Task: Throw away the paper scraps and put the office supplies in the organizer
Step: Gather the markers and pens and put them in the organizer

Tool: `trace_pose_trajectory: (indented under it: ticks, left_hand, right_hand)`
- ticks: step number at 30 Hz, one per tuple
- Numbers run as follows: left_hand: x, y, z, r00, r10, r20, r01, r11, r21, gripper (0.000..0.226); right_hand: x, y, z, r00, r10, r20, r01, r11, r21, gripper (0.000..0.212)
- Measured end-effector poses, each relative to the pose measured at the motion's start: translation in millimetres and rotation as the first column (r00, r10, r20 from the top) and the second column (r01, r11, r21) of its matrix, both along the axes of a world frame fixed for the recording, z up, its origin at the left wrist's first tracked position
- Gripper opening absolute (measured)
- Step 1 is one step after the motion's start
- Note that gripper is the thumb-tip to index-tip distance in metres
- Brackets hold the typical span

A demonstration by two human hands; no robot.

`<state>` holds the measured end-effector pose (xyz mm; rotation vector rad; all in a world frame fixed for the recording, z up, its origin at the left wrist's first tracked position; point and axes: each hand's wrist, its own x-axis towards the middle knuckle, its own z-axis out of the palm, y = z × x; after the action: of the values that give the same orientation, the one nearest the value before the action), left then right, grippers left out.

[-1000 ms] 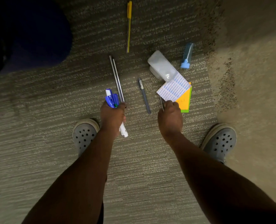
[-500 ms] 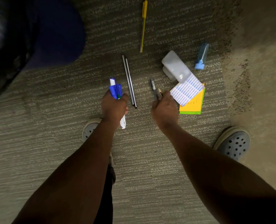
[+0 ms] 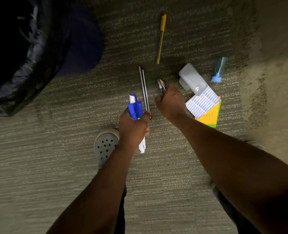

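The left hand [image 3: 133, 129] is wrapped tightly round a bundle of markers [image 3: 136, 112], smooth white plastic barrels with glossy blue caps that jut out toward 12 o'clock, while a rounded white end pokes out below the fist. Its thumb lies against the near tip of two thin dark rods [image 3: 144, 88], straight and slender, lying side by side on the carpet [image 3: 55, 149]; whether the thumb actually pins them I cannot tell.

The right hand [image 3: 171, 103], blurred, has its fingers curled round a grey pencil and pen [image 3: 160, 86], whose pointed ends stick out toward 11 o'clock.

The carpet is a low, ribbed weave in dull olive-beige, with a rougher, speckled patch at 3 o'clock. At 12 o'clock lies a slim yellow pen [image 3: 161, 38] with a translucent barrel. At about 2 o'clock from the right hand rests a frosted, rounded plastic case [image 3: 191, 78], and beyond it a small tube [image 3: 219, 68] with a clear bluish body and a light blue cap. Just right of the right hand, a white printed slip [image 3: 202, 103] lies over square sticky-note pads [image 3: 209, 117] in yellow-orange and green.

At 10 o'clock a crinkled, shiny black bin liner [image 3: 26, 65] shows beside a dark blue rounded shape [image 3: 82, 44]. A grey perforated foam clog [image 3: 105, 146] sits below the left hand.
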<state>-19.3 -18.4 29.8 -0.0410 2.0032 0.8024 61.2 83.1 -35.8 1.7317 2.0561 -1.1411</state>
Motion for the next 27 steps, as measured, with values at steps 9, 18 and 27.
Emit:
trace_pose_trajectory:
  ticks: [9, 18, 27]
  left_hand:
    - [-19, 6, -20, 0.997, 0.068, -0.022, -0.068, 0.998, -0.002, 0.022]
    - [-40, -7, -30, 0.982, -0.016, -0.186, 0.003, 0.997, -0.074, 0.026]
    - [-53, -22, -37, 0.979, 0.065, -0.191, -0.084, 0.992, -0.094, 0.027]
  right_hand:
    - [-33, 18, -8, 0.984, 0.177, 0.038, -0.181, 0.968, 0.175, 0.023]
    - [-67, 74, -22, 0.971, 0.146, 0.189, -0.199, 0.932, 0.301, 0.049]
    - [-79, 122, -26, 0.989, -0.129, -0.071, 0.141, 0.970, 0.197, 0.048]
